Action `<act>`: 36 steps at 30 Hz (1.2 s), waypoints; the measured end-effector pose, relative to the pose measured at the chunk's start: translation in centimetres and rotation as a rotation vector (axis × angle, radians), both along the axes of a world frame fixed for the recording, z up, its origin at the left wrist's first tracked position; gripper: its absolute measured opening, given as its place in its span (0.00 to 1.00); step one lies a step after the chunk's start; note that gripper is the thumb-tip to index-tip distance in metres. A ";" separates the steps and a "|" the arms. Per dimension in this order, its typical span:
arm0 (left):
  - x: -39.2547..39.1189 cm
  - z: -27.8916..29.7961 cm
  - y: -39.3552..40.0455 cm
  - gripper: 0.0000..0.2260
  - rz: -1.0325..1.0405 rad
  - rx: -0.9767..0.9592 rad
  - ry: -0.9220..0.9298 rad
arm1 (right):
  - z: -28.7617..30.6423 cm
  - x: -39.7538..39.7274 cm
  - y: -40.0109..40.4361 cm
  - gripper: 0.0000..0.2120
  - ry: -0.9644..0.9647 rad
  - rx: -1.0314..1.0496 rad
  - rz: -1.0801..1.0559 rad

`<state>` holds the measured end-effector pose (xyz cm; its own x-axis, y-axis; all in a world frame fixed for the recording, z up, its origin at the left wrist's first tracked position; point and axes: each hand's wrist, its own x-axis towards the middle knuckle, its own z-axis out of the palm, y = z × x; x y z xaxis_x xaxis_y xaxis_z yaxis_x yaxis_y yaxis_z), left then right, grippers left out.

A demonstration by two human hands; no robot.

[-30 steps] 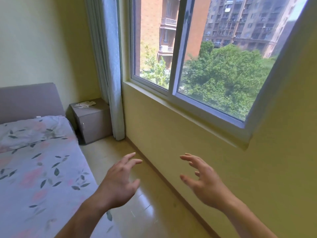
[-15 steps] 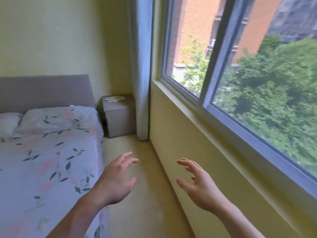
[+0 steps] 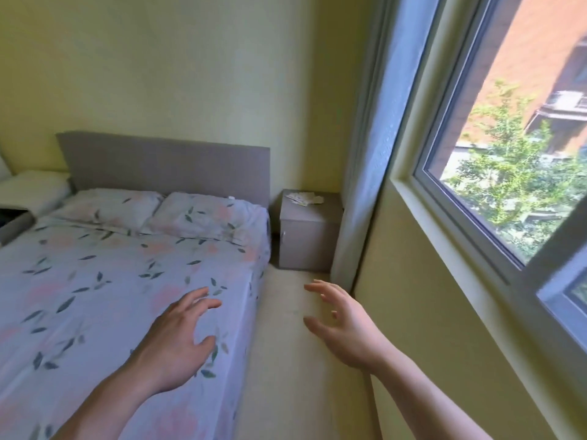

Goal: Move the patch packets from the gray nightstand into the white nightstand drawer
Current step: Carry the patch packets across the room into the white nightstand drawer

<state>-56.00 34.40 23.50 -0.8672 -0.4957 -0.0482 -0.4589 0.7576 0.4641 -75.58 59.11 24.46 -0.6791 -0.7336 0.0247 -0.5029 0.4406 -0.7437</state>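
Observation:
Several pale patch packets lie spread on top of the gray nightstand, which stands in the far corner between the bed and the curtain. A white nightstand shows at the far left edge, beyond the bed; a dark opening below its top may be its drawer. My left hand hovers over the bed's near right edge, fingers spread and holding nothing. My right hand is raised over the floor strip, fingers loosely spread, also holding nothing. Both hands are well short of the gray nightstand.
A bed with a floral sheet, two pillows and a gray headboard fills the left. A narrow floor strip runs between bed and yellow wall toward the gray nightstand. A curtain and window are on the right.
The view has swung left and down, bringing the whole bed, the gray nightstand and the white nightstand into sight. Both hands stay raised and hold nothing.

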 end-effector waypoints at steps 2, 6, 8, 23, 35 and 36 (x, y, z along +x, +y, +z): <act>-4.0 -0.3 -2.4 0.23 -0.001 0.013 0.014 | -0.4 -3.8 -1.9 0.26 0.008 0.017 -0.006; -13.2 0.3 -6.6 0.23 -0.055 0.045 0.023 | -0.5 -11.5 -5.1 0.26 0.007 0.020 -0.064; -18.0 1.1 -8.2 0.23 -0.093 0.033 0.038 | -0.5 -15.1 -6.5 0.25 0.017 0.004 -0.095; -50.8 1.3 -16.3 0.23 -0.215 0.011 -0.002 | -3.9 -45.1 -17.1 0.24 -0.085 -0.045 -0.130; -69.8 -0.4 -25.3 0.23 -0.062 0.019 -0.042 | -4.5 -69.2 -27.4 0.25 -0.098 0.031 -0.004; -71.1 -0.8 -26.2 0.23 -0.048 0.021 -0.040 | -4.8 -70.8 -28.5 0.25 -0.105 0.036 0.012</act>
